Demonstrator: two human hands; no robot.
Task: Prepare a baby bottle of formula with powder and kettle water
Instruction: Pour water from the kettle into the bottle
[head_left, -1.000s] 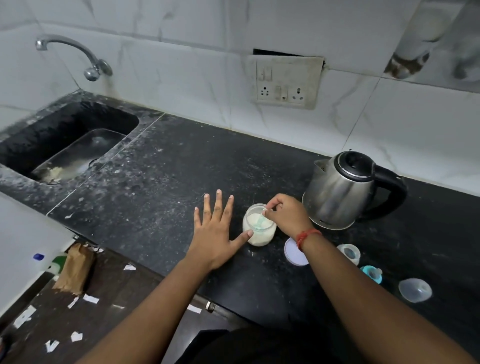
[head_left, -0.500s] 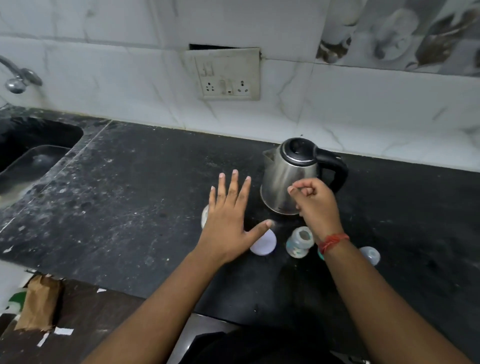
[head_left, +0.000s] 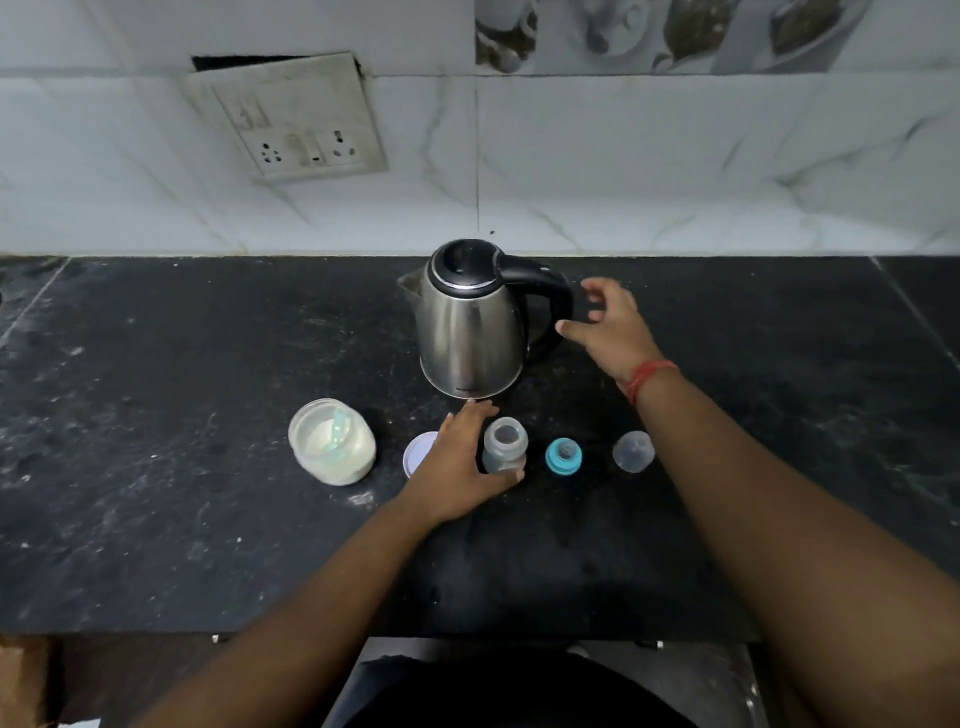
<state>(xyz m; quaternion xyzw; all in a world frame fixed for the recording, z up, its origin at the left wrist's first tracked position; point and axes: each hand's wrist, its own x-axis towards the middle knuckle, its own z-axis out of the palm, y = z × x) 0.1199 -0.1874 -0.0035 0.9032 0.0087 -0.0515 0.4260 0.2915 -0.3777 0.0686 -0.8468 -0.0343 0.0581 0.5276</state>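
Steel kettle (head_left: 470, 332) sits upright at the far middle of the black counter (head_left: 156, 467), spout pointing left, black handle (head_left: 545, 296) pointing right. Right hand (head_left: 608, 325) is at the handle with fingers spread apart, not closed on it yet. Left hand (head_left: 457, 462) is near, fingers curled partway round the open baby bottle (head_left: 504, 447); thumb touches its near side, but whether the grip is firm I cannot tell.

Bottle stands upright just near of the kettle, long axis vertical, mouth up, no cap on. Powder jar (head_left: 332, 441) is to its left with a scoop inside, its white lid (head_left: 415, 454) flat between jar and bottle. Teal collar (head_left: 563, 456) and clear cap (head_left: 632, 451) lie to the right of the bottle.

Step in hand, my read: pour kettle water. To do it well: wrap the handle fully before lifting, keep the left hand low on the bottle to steady it, bring the spout right over the narrow mouth, tilt slowly. Mouth is small, so a fast pour likely spills or scalds the holding fingers.
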